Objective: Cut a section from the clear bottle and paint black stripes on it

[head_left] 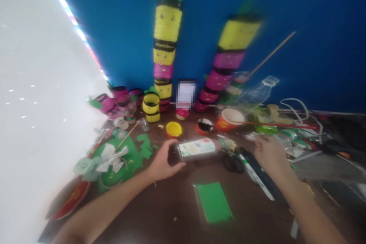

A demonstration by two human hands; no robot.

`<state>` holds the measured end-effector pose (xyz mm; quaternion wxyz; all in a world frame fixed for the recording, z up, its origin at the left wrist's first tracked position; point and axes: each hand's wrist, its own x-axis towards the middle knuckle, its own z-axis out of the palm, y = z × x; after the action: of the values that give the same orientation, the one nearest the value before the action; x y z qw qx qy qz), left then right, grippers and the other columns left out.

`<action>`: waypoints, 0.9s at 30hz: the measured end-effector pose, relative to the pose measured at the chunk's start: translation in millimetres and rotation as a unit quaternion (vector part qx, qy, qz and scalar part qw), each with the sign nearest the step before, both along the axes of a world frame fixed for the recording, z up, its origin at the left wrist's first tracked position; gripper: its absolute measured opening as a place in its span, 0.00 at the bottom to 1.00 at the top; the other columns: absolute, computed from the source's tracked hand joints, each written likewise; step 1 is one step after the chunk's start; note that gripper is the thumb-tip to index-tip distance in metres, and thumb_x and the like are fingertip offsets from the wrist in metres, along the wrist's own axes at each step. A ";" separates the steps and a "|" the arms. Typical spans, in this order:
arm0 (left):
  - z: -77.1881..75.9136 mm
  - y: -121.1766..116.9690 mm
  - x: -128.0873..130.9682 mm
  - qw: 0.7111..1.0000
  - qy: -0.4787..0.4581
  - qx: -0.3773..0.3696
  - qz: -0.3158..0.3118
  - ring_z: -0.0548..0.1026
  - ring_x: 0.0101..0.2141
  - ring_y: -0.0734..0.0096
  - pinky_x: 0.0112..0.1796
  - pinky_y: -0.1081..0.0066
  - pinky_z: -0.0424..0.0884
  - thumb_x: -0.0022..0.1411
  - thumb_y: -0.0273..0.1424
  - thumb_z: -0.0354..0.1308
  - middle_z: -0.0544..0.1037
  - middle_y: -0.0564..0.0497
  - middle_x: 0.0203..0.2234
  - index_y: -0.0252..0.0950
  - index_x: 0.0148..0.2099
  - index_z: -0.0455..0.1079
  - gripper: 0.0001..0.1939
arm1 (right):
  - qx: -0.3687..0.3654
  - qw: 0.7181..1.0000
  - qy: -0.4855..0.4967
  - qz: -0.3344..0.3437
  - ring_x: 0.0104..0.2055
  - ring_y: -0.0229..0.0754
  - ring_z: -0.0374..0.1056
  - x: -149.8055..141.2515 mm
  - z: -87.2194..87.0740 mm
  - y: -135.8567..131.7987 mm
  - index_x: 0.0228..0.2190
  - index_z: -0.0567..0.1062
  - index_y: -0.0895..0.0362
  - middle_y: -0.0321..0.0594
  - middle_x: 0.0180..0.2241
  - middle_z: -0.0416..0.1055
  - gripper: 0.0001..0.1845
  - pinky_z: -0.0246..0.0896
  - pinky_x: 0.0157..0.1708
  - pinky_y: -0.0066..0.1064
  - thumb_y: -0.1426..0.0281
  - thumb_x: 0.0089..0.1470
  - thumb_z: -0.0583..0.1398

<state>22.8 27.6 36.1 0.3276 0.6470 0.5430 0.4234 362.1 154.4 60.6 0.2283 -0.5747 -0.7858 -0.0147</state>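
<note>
My left hand [164, 162] is wrapped round the base end of a clear plastic bottle [197, 148] lying on its side, with a white label strip showing coloured leaf and flower shapes. The bottle's neck points right, toward some tape-like scraps. My right hand [270, 156] is closed above the right side of the table, its fingertips by a small whitish scrap [253, 136]; blur hides what they hold. Between the hands are black-handled scissors [233, 163] and a white marker-like stick [257, 177]. A green paper pack [214, 202] lies in front of the bottle.
Two tall stacks of yellow and pink painted cups, a left stack [167, 23] and a right stack [220, 76], stand against the blue wall [120, 26]. Behind the bottle are a yellow paint cup [174, 129], a black paint cup [204, 126] and a paper cup [230, 119]. Green scraps [134, 152] lie left.
</note>
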 end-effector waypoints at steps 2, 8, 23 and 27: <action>-1.4 0.3 0.1 1.000 -0.003 0.003 0.003 0.66 0.53 0.56 0.54 0.55 0.63 0.50 0.33 0.65 0.66 0.43 0.52 0.38 0.55 0.55 0.33 | 0.011 1.000 -0.028 0.002 0.48 0.62 0.65 -3.7 -3.5 0.3 0.38 0.72 0.58 0.58 0.40 0.70 0.17 0.60 0.42 0.51 0.74 0.49 0.48; -5.7 1.7 -0.2 1.000 -0.022 0.015 0.005 0.67 0.53 0.56 0.54 0.54 0.64 0.48 0.33 0.67 0.68 0.43 0.51 0.38 0.55 0.56 0.34 | 0.025 0.995 -0.098 -0.005 0.40 0.67 0.67 -35.0 12.5 -38.7 0.39 0.73 0.64 0.67 0.40 0.69 0.16 0.61 0.33 0.54 0.71 0.54 0.50; -12.2 3.3 -1.3 0.998 -0.031 0.047 -0.026 0.71 0.48 0.60 0.50 0.59 0.69 0.46 0.35 0.68 0.72 0.45 0.47 0.39 0.54 0.61 0.33 | -0.046 0.959 0.024 0.278 0.43 0.44 0.71 -158.8 21.4 -90.6 0.35 0.77 0.58 0.48 0.43 0.73 0.13 0.69 0.42 0.37 0.75 0.58 0.52; -11.2 5.4 -2.0 0.997 -0.021 0.072 -0.024 0.72 0.47 0.61 0.49 0.60 0.70 0.47 0.36 0.67 0.72 0.45 0.46 0.39 0.54 0.62 0.32 | -0.057 0.957 -0.058 0.280 0.42 0.45 0.73 -164.0 28.8 -92.7 0.34 0.77 0.59 0.49 0.45 0.74 0.13 0.70 0.40 0.34 0.78 0.55 0.53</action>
<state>20.8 33.0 24.9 0.3014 0.6727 0.4887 0.4667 198.0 61.7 89.4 0.1446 -0.3421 -0.9264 0.0613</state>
